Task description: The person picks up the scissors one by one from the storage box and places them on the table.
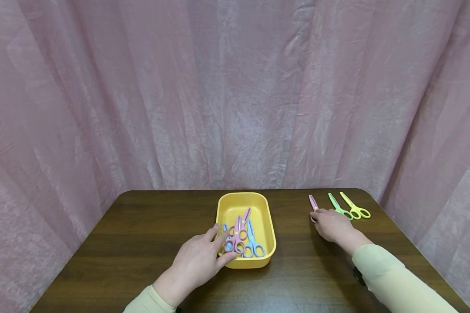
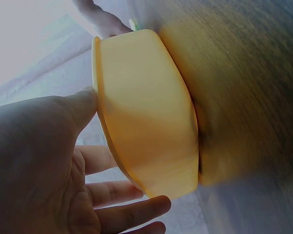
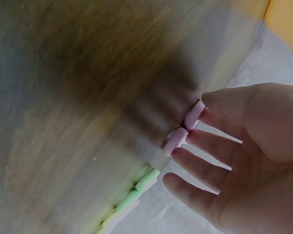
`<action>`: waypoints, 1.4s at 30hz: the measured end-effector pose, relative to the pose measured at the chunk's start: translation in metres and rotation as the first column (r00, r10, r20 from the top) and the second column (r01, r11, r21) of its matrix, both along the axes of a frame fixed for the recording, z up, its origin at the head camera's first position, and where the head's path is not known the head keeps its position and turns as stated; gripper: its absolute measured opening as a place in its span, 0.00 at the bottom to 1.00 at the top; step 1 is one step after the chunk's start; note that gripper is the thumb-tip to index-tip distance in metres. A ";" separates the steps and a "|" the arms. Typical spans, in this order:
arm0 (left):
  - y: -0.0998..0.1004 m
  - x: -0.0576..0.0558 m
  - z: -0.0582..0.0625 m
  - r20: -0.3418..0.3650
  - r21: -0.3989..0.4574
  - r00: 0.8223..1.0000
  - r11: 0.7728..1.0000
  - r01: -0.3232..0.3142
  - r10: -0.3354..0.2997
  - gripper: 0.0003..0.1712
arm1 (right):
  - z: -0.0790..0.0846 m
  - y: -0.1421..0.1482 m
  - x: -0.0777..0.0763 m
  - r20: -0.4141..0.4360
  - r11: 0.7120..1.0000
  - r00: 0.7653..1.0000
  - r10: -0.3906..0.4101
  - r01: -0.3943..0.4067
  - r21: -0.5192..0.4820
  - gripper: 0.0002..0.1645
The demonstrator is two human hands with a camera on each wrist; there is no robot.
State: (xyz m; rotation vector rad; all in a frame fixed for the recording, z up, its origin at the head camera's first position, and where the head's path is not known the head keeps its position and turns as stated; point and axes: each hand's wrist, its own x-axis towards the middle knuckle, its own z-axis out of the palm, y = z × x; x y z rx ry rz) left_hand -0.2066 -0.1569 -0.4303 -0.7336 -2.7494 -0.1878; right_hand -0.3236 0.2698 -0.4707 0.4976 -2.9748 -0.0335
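Observation:
My left hand (image 1: pixel 197 261) rests on the near left corner of a yellow plastic bin (image 1: pixel 272 230), thumb at the front rim and fingers spread over the left rim. Inside the bin lie pink scissors (image 1: pixel 238 232) and light blue scissors (image 1: pixel 251 239), some overlapping. In the left wrist view, my thumb touches the rim of the bin (image 2: pixel 146 107), the fingers fairly straight. Over on the right, my right hand (image 1: pixel 333 224) pinches the handles of another pink pair of scissors (image 1: pixel 313 202) at the table. Its handle loops (image 3: pixel 175 141) show by my fingertips; my hand hides part of them from above.
Green scissors (image 1: pixel 334 202) and yellow scissors (image 1: pixel 348 202) lie side by side just right of my right hand, blades pointing away. The dark wooden table (image 1: pixel 149 221) ends at a pink curtain (image 1: pixel 235 108) behind it.

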 end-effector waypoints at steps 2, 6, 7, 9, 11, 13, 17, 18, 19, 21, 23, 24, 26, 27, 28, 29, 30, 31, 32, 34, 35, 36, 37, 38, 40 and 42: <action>0.000 0.000 0.000 0.000 0.001 1.000 1.000 -0.001 0.001 0.38 | -0.013 0.010 -0.012 -0.017 1.000 1.000 0.003 -0.002 0.014 0.24; 0.000 0.000 0.000 0.003 0.003 1.000 1.000 0.001 -0.001 0.38 | -0.011 0.011 -0.014 0.012 1.000 1.000 -0.015 0.015 0.021 0.26; 0.000 0.000 0.000 0.004 0.002 1.000 1.000 0.001 -0.001 0.38 | -0.001 0.006 -0.008 0.039 1.000 0.999 -0.028 0.028 0.011 0.25; 0.000 0.000 0.000 0.007 0.000 1.000 1.000 0.001 -0.001 0.38 | 0.015 -0.003 0.002 0.071 0.999 0.996 -0.045 0.044 0.008 0.25; 0.000 0.000 0.000 0.007 -0.004 1.000 1.000 0.001 -0.001 0.38 | 0.026 -0.009 0.010 0.078 0.999 0.996 -0.051 0.050 0.009 0.25; 0.000 0.000 0.000 0.006 -0.007 1.000 1.000 0.003 -0.003 0.39 | 0.030 -0.010 0.012 0.084 0.999 0.995 -0.053 0.053 0.014 0.25; 0.000 0.000 0.001 0.004 -0.011 1.000 1.000 0.003 -0.003 0.39 | 0.002 0.010 -0.010 0.049 0.999 0.998 -0.036 0.035 0.020 0.26; 0.000 0.000 0.001 0.004 -0.010 1.000 1.000 0.003 -0.003 0.39 | -0.009 0.017 -0.018 0.018 1.000 0.999 -0.026 0.026 0.018 0.25; 0.000 0.000 0.001 0.005 -0.010 1.000 1.000 0.003 -0.003 0.39 | -0.020 0.025 -0.026 0.008 1.000 1.000 -0.019 0.019 0.021 0.25; 0.000 0.000 0.001 0.007 -0.008 1.000 1.000 0.002 -0.002 0.39 | -0.031 0.031 -0.034 -0.033 1.000 0.999 -0.005 0.005 0.021 0.25; 0.000 0.000 0.001 0.010 -0.007 1.000 1.000 0.000 0.000 0.39 | -0.019 0.025 -0.027 -0.016 1.000 1.000 -0.009 0.009 -0.001 0.24; 0.000 0.000 0.001 0.010 -0.006 1.000 1.000 0.000 0.000 0.39 | -0.023 0.027 -0.029 -0.035 1.000 0.999 -0.008 0.008 -0.002 0.23; 0.000 0.000 0.001 0.012 -0.006 1.000 1.000 -0.001 0.001 0.39 | -0.029 0.029 -0.034 -0.054 1.000 0.999 -0.008 0.007 -0.006 0.23; 0.000 0.000 0.001 0.014 -0.006 1.000 1.000 -0.001 0.002 0.39 | -0.027 0.029 -0.033 -0.022 1.000 1.000 -0.012 0.012 -0.004 0.24; 0.000 0.000 0.001 0.016 -0.006 1.000 1.000 -0.002 0.002 0.39 | -0.035 0.034 -0.038 -0.051 1.000 0.999 -0.009 0.008 -0.005 0.24; -0.001 0.000 0.001 0.017 -0.006 1.000 1.000 -0.002 0.002 0.39 | -0.047 0.040 -0.047 -0.080 1.000 0.997 -0.002 0.002 0.004 0.24; -0.001 0.000 0.001 0.018 -0.004 1.000 1.000 -0.001 0.001 0.39 | -0.054 0.044 -0.050 -0.108 1.000 0.994 0.001 0.000 0.012 0.23; -0.001 0.000 0.001 0.020 -0.004 1.000 1.000 -0.001 0.001 0.39 | -0.048 0.040 -0.047 -0.090 1.000 0.996 0.002 -0.001 0.013 0.23; -0.001 0.000 0.001 0.020 -0.004 1.000 1.000 -0.001 0.001 0.39 | -0.039 0.036 -0.041 -0.061 1.000 0.998 -0.005 0.006 0.011 0.23; -0.001 0.000 0.000 0.015 -0.002 1.000 1.000 0.001 -0.001 0.39 | -0.024 0.027 -0.031 -0.012 1.000 1.000 -0.018 0.018 0.003 0.24; -0.001 0.000 0.000 0.012 -0.002 1.000 1.000 0.002 -0.002 0.39 | -0.017 0.024 -0.027 0.013 1.000 1.000 -0.021 0.021 0.004 0.24; -0.001 0.000 0.000 0.008 -0.001 1.000 1.000 0.004 -0.004 0.39 | -0.010 0.021 -0.022 0.048 1.000 0.998 -0.031 0.031 -0.003 0.25; -0.001 0.000 0.000 0.004 -0.003 1.000 1.000 0.003 -0.003 0.38 | -0.011 0.021 -0.023 0.040 1.000 0.999 -0.020 0.020 -0.004 0.24; -0.001 0.000 0.000 0.001 -0.003 1.000 1.000 0.004 -0.004 0.38 | -0.015 0.024 -0.025 0.015 1.000 1.000 -0.014 0.014 -0.001 0.23; -0.001 0.000 -0.001 0.003 0.000 1.000 1.000 0.004 -0.004 0.38 | -0.024 0.029 -0.030 -0.025 1.000 1.000 -0.001 0.001 0.002 0.21; -0.001 0.000 0.000 0.008 0.002 1.000 1.000 0.004 -0.004 0.38 | -0.032 0.032 -0.033 -0.077 1.000 0.997 0.012 -0.012 0.009 0.18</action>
